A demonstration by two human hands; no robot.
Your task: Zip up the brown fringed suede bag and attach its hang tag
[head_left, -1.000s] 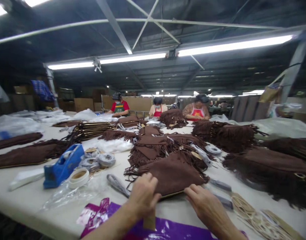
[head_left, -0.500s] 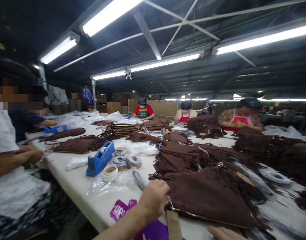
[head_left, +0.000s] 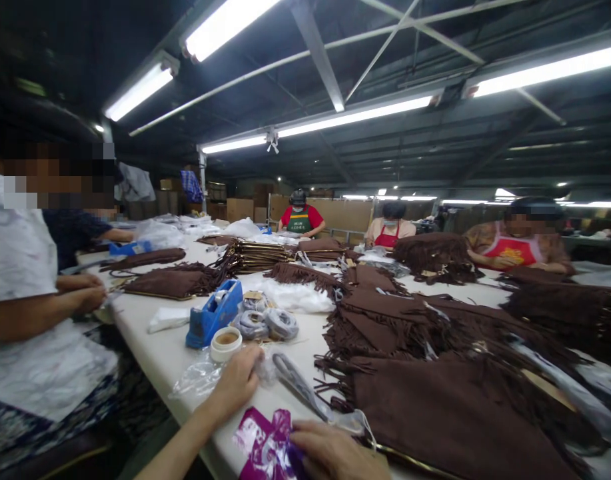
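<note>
My left hand (head_left: 238, 380) is closed, its fingers curled down on a crumpled clear plastic bag (head_left: 198, 377) beside the roll of white tape. My right hand (head_left: 335, 450), fingers stretched out, rests against a shiny purple plastic packet (head_left: 268, 440) at the bottom of the view. Just right of it lies a dark brown fringed bag (head_left: 435, 400) with a gold zip edge. A grey wrapped strap (head_left: 302, 387) runs between my hands and that bag. The right palm is partly cut off by the frame.
A blue tape dispenser (head_left: 215, 313), a white tape roll (head_left: 226, 343) and several grey coiled straps (head_left: 268, 320) sit ahead. More brown fringed bags (head_left: 385, 323) cover the right side. A co-worker (head_left: 30, 287) stands at the left edge; others work across the table.
My left hand has left the brown bag's tag and moved left onto the clear plastic. My right hand has come up and left to the purple packet. The view has swung left.
</note>
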